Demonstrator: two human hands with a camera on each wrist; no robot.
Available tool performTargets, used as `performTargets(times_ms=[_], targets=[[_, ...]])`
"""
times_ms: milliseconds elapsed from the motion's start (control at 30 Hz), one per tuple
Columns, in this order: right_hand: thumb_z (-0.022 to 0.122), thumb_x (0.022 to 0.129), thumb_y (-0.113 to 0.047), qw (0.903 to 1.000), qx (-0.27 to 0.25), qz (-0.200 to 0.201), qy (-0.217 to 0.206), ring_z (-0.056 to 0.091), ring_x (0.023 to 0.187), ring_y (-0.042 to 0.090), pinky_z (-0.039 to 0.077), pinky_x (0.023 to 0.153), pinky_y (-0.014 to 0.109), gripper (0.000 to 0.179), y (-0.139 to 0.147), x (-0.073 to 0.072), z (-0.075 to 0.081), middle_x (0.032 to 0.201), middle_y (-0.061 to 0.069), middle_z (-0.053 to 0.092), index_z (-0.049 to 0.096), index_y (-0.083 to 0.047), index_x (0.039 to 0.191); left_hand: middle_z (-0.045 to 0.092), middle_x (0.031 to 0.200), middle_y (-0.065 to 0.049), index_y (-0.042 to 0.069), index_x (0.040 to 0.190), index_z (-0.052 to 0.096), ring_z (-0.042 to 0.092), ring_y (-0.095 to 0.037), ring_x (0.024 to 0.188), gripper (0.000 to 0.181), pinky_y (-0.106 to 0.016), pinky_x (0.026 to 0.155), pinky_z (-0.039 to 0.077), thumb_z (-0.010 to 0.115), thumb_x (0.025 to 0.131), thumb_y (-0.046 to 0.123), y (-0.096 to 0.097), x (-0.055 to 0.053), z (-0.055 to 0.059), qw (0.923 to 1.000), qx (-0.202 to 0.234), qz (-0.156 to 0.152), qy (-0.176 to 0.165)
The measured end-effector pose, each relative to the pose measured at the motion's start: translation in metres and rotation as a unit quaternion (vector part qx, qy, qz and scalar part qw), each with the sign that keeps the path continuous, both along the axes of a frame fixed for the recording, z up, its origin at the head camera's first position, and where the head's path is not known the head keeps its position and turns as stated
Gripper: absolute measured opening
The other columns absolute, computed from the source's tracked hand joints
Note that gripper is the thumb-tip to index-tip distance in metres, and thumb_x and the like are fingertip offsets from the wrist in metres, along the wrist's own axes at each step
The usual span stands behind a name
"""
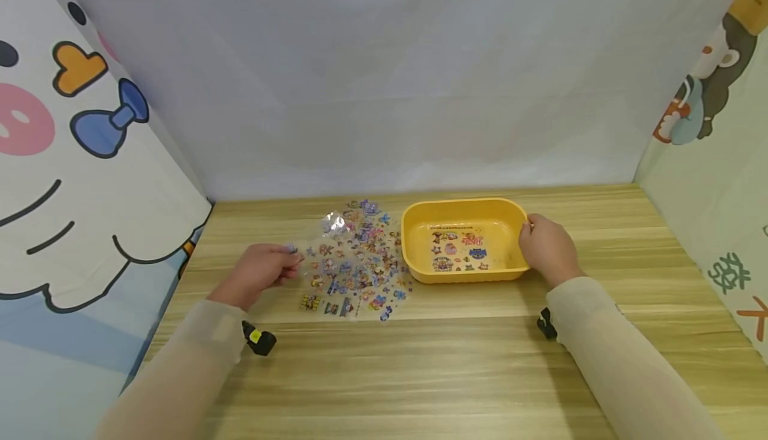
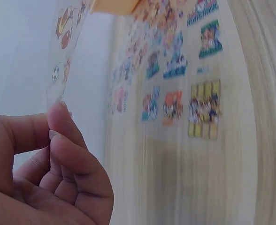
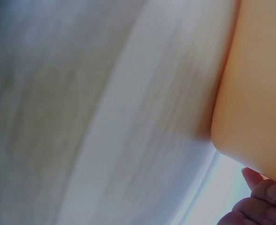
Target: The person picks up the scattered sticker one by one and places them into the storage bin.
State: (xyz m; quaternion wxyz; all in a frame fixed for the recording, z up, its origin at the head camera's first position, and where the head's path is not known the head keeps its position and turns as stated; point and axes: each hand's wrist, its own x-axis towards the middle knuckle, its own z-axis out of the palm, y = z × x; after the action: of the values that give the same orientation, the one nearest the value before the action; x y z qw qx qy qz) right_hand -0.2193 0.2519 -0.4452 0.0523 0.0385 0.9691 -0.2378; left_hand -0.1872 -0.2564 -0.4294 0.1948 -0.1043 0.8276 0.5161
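My left hand (image 1: 261, 272) pinches the edge of a clear sticker sheet between thumb and forefinger. In the left wrist view that sticker sheet (image 2: 65, 35) rises from the fingertips, printed with a football and cartoon figures. More clear sticker sheets (image 1: 348, 305) lie spread on the table beside this hand, overlapping. To their right stands a yellow plastic basin (image 1: 465, 278), with stickers (image 1: 450, 249) showing on its bottom. My right hand (image 1: 549, 247) grips the basin's right end at the rim. The right wrist view shows the basin's outer wall (image 3: 255, 93) and a few curled fingers.
The wood-grain table (image 1: 384, 373) runs up to a white cloth backdrop (image 1: 384, 93). Printed cartoon panels stand on the left (image 1: 90, 213) and right (image 1: 708, 180). A black camera (image 1: 261, 340) sits on the left wrist, and another (image 1: 546, 324) on the right.
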Motion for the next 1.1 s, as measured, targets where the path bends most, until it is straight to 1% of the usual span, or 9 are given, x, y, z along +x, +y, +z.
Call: performTargets(times_ms=[167, 267, 400, 533, 733, 867, 933, 1000, 1100], targets=[[0.033, 0.110, -0.021, 1.0000, -0.001, -0.001, -0.002, 0.054, 0.124, 0.051, 0.041, 0.105, 0.064, 0.051, 0.000, 0.000, 0.000, 0.141, 0.036, 0.051, 0.044, 0.014, 0.145, 0.070, 0.104, -0.011, -0.007, 0.124, 0.067, 0.065, -0.018, 0.088, 0.035, -0.040, 0.087, 0.056, 0.061, 0.106, 0.023, 0.019, -0.006, 0.003, 0.9997, 0.000, -0.022, 0.009], [0.032, 0.109, -0.021, 1.0000, 0.000, -0.001, 0.000, 0.052, 0.126, 0.052, 0.040, 0.106, 0.064, 0.052, 0.002, 0.000, -0.001, 0.142, 0.036, 0.050, 0.043, 0.014, 0.146, 0.071, 0.107, -0.013, -0.006, 0.124, 0.067, 0.066, -0.018, 0.087, 0.034, -0.042, 0.089, 0.055, 0.061, 0.106, 0.022, 0.031, -0.010, 0.006, 0.9993, 0.000, -0.033, 0.013], [0.032, 0.109, -0.021, 1.0000, 0.003, 0.000, 0.003, 0.051, 0.126, 0.053, 0.039, 0.106, 0.064, 0.052, 0.003, 0.000, -0.002, 0.142, 0.036, 0.050, 0.043, 0.014, 0.146, 0.072, 0.105, -0.015, -0.005, 0.120, 0.070, 0.067, -0.023, 0.089, 0.031, -0.044, 0.089, 0.055, 0.062, 0.105, 0.021, 0.049, -0.014, 0.007, 0.9989, -0.004, -0.044, 0.015], [0.032, 0.109, -0.021, 1.0000, 0.002, -0.002, 0.001, 0.051, 0.127, 0.052, 0.039, 0.107, 0.064, 0.052, 0.002, -0.002, -0.003, 0.142, 0.036, 0.050, 0.043, 0.014, 0.146, 0.072, 0.098, -0.014, -0.006, 0.113, 0.071, 0.068, -0.030, 0.092, 0.027, -0.045, 0.088, 0.056, 0.063, 0.104, 0.019, 0.067, -0.018, 0.008, 0.9984, -0.006, -0.055, 0.015], [0.031, 0.109, -0.021, 1.0000, 0.000, -0.002, 0.003, 0.051, 0.127, 0.052, 0.039, 0.107, 0.064, 0.053, 0.001, -0.003, -0.003, 0.142, 0.036, 0.050, 0.043, 0.015, 0.146, 0.072, 0.096, -0.015, -0.005, 0.110, 0.072, 0.070, -0.026, 0.087, 0.024, -0.046, 0.087, 0.056, 0.064, 0.103, 0.017, 0.092, -0.024, 0.013, 0.9969, -0.009, -0.076, 0.017], [0.031, 0.109, -0.021, 1.0000, 0.002, -0.003, 0.005, 0.051, 0.127, 0.052, 0.039, 0.106, 0.064, 0.053, 0.000, -0.003, -0.004, 0.142, 0.036, 0.050, 0.043, 0.015, 0.146, 0.071, 0.097, -0.016, -0.001, 0.096, 0.070, 0.069, -0.030, 0.089, 0.021, -0.048, 0.088, 0.055, 0.064, 0.104, 0.017, 0.108, -0.027, 0.016, 0.9960, 0.002, -0.088, 0.016], [0.030, 0.109, -0.021, 1.0000, 0.003, -0.003, 0.006, 0.051, 0.127, 0.052, 0.039, 0.107, 0.064, 0.053, 0.000, -0.003, -0.004, 0.142, 0.036, 0.050, 0.043, 0.015, 0.146, 0.071, 0.096, -0.016, 0.001, 0.093, 0.070, 0.069, -0.031, 0.090, 0.021, -0.049, 0.089, 0.055, 0.064, 0.104, 0.018, 0.115, -0.030, 0.016, 0.9954, 0.003, -0.094, 0.019], [0.030, 0.109, -0.021, 1.0000, 0.003, -0.003, 0.005, 0.051, 0.127, 0.053, 0.039, 0.107, 0.064, 0.053, 0.000, -0.003, -0.004, 0.143, 0.036, 0.050, 0.043, 0.015, 0.146, 0.072, 0.097, -0.016, 0.002, 0.094, 0.071, 0.069, -0.031, 0.089, 0.021, -0.050, 0.088, 0.055, 0.063, 0.104, 0.018, 0.122, -0.033, 0.016, 0.9941, 0.002, -0.105, 0.027], [0.030, 0.109, -0.021, 1.0000, 0.001, -0.003, 0.002, 0.050, 0.128, 0.053, 0.038, 0.107, 0.064, 0.053, 0.000, -0.002, -0.004, 0.143, 0.036, 0.049, 0.042, 0.015, 0.147, 0.072, 0.098, -0.017, -0.001, 0.103, 0.074, 0.068, -0.028, 0.086, 0.023, -0.050, 0.088, 0.055, 0.063, 0.105, 0.019, 0.131, -0.037, 0.017, 0.9921, 0.000, -0.121, 0.035]])
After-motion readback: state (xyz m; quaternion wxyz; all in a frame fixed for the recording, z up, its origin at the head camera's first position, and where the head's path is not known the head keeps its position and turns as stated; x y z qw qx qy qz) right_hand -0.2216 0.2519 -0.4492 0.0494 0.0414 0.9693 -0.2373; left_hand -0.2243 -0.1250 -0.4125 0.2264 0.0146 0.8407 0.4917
